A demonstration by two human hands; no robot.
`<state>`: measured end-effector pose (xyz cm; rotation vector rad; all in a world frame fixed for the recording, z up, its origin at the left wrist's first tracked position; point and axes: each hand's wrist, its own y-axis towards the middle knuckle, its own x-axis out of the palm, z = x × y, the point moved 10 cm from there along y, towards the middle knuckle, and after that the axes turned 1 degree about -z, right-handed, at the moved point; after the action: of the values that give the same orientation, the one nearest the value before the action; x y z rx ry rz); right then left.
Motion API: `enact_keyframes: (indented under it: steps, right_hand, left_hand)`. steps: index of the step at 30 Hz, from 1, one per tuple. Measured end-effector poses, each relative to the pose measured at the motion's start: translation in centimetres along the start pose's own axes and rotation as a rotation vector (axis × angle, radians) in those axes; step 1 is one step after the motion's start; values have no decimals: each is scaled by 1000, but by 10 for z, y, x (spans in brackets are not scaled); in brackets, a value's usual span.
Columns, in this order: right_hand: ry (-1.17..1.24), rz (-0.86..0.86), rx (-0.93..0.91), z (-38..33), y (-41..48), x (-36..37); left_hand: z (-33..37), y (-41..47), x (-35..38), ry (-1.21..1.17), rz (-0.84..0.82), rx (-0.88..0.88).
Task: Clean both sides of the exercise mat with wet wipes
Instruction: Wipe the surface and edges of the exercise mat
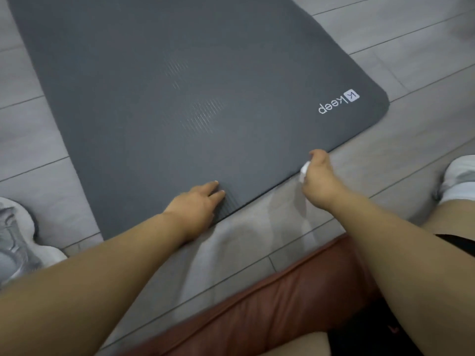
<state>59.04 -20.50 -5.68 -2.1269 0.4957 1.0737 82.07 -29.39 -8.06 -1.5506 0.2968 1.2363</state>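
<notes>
1. The gray exercise mat [180,86] is lying flat on the floor [424,60], with its logo facing up.
2. The left hand [198,204] is resting on the exercise mat's near edge, with its fingers nearly straight and pressed together.
3. The right hand [318,173] is curling round a white wet wipe [304,173], pinching it at that same edge.

The floor [401,42] under me is laid in pale grey wood-look planks, with thin dark seams running slantwise across my view. Soft, even light falls on it, and the boards nearest me carry pale, smeary streaks of sheen [231,242]. Closest of all is the rounded front of a reddish-brown leather seat [277,294], creased and slightly glossy.
</notes>
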Motion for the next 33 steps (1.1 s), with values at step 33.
enact_keyframes:
  steps: [33]
  right_hand:
    - [-90, -132, -909, -199, -129, 185]
  left_hand:
    - [-171, -69, 20, -169, 184, -282]
